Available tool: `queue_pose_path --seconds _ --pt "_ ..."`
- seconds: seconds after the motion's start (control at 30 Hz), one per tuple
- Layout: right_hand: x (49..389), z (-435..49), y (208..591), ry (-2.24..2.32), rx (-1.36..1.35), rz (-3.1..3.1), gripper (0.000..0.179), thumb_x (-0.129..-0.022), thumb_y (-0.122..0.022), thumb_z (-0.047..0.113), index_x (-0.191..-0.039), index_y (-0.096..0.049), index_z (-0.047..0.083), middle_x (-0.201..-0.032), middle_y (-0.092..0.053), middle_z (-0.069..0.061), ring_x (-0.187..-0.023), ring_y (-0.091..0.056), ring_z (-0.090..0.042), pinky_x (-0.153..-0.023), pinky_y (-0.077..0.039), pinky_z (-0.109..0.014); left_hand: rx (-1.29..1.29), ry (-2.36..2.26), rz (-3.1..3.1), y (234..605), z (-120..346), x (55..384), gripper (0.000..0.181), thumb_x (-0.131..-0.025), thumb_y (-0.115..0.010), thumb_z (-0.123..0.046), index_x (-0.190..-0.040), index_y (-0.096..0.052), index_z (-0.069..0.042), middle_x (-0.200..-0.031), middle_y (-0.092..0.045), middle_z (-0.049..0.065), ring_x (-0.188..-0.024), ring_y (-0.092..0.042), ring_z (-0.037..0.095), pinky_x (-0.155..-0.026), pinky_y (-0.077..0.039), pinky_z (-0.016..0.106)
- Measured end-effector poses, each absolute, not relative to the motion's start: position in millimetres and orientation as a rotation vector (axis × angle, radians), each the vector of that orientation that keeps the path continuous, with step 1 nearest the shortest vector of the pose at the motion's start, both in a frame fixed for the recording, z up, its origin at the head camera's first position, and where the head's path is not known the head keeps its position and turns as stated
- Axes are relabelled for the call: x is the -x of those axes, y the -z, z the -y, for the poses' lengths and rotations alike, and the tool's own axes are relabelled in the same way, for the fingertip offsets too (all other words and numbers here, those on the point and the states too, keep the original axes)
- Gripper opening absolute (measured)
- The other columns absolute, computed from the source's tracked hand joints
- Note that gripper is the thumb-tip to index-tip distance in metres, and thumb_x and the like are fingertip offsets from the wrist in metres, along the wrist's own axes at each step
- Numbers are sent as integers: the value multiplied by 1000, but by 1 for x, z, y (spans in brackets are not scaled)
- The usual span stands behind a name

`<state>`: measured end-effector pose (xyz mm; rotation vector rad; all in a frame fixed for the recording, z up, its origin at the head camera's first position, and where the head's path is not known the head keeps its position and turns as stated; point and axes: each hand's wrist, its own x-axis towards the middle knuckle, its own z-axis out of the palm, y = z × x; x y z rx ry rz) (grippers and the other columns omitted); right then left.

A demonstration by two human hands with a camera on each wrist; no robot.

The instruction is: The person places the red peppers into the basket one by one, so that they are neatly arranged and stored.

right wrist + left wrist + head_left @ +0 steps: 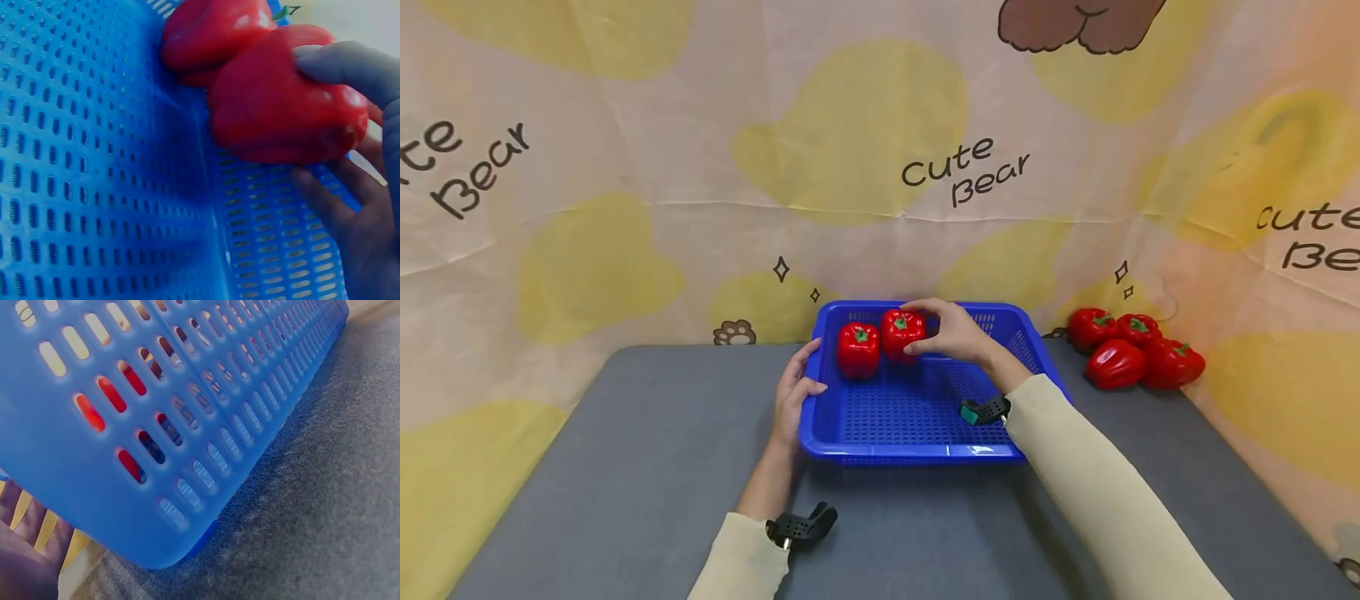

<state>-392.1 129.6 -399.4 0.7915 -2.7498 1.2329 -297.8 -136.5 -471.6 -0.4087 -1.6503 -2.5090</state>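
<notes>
A blue plastic basket (917, 452) with slotted walls stands on the table in the head view. My left hand (792, 396) grips its left rim; in the left wrist view the fingers (31, 522) show beside the slotted basket wall (125, 512). My right hand (951, 333) reaches over the basket and holds a red bell pepper (900, 333) between thumb and fingers. That held bell pepper (281, 103) lies against a second bell pepper (209, 37) in the right wrist view. In the head view the second bell pepper (858, 350) sits in the basket's far left corner, green stem up.
Several more red bell peppers (1116, 364) lie in a cluster on the grey table (692, 433), right of the basket by the wall. A printed cloth (700, 167) hangs behind and along the right side. Dark straps (802, 525) circle both wrists.
</notes>
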Motion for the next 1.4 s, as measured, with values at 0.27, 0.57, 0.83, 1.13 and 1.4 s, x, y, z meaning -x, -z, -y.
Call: queue_pose_path --seconds 0.27,0.57,0.83,1.13,1.4 --pt "394 -132 407 -1227 -784 2865 65 -71 -83 30 -130 -56 25 -133 -56 0 -120 -52 -22 -95 -48 -41 409 2511 1632 471 135 300 64 -80 -36 6 -143 -35 -3 -146 -38 15 -128 -39 37 -97 -45 35" --pt "392 -135 411 -1089 -754 2939 62 -71 -82 33 -128 -58 28 -135 -54 1 -125 -48 -22 -101 -44 -45 402 2513 1657 471 133 300 63 -80 -36 6 -143 -36 -4 -145 -39 14 -128 -40 37 -98 -45 36" --pt "390 -135 406 -1075 -744 2961 65 -70 -83 32 -129 -57 26 -137 -53 -1 -128 -46 -24 -102 -43 -47 407 2518 1644 470 132 299 63 -80 -36 8 -142 -35 -3 -146 -38 13 -130 -39 35 -101 -43 34" --pt "389 -135 403 -1009 -770 2945 67 -70 -82 39 -130 -57 24 -134 -54 1 -126 -47 -20 -103 -42 -45 407 2502 1678 469 132 299 62 -81 -38 5 -143 -36 -6 -147 -38 11 -132 -39 34 -103 -42 39" --pt "390 -134 400 -942 -830 2897 64 -76 -76 43 -132 -56 19 -129 -58 2 -115 -54 -17 -98 -44 -40 382 2493 1689 471 136 299 62 -81 -37 5 -142 -37 -6 -147 -38 13 -131 -39 36 -99 -44 36"
